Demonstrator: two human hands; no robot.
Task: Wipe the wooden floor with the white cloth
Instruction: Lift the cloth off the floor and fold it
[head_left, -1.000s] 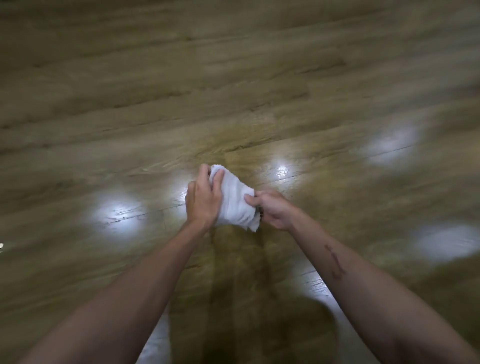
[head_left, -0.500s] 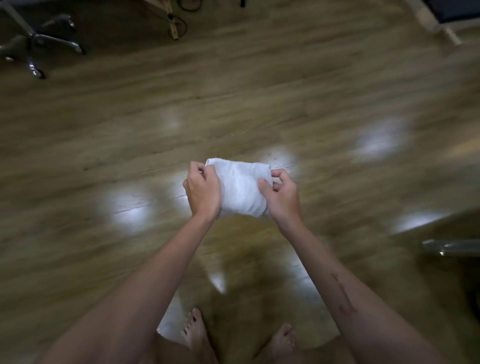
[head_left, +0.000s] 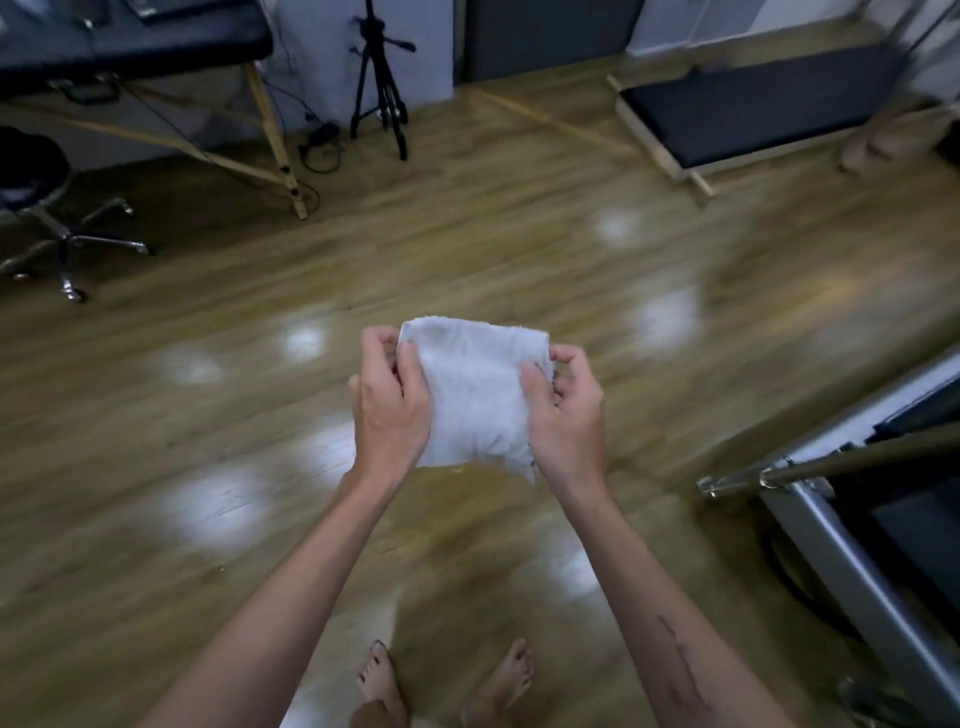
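A white cloth (head_left: 475, 387) is held up in the air in front of me, spread between both hands. My left hand (head_left: 387, 405) grips its left edge, thumb on the front. My right hand (head_left: 566, 410) grips its right edge the same way. The cloth hangs well above the glossy wooden floor (head_left: 260, 467), which shows pale light reflections. My bare feet (head_left: 441, 680) stand on the floor below the hands.
A black padded table on wooden legs (head_left: 275, 135) and a wheeled stool (head_left: 62, 228) stand at the back left. A black tripod (head_left: 382, 93) is near the wall. A low black platform (head_left: 753, 109) lies at the back right, a metal frame (head_left: 852, 530) at the right.
The view has risen from near the floor to standing height. The cloth went from bunched to spread out between both hands, and the room's furniture came into view.
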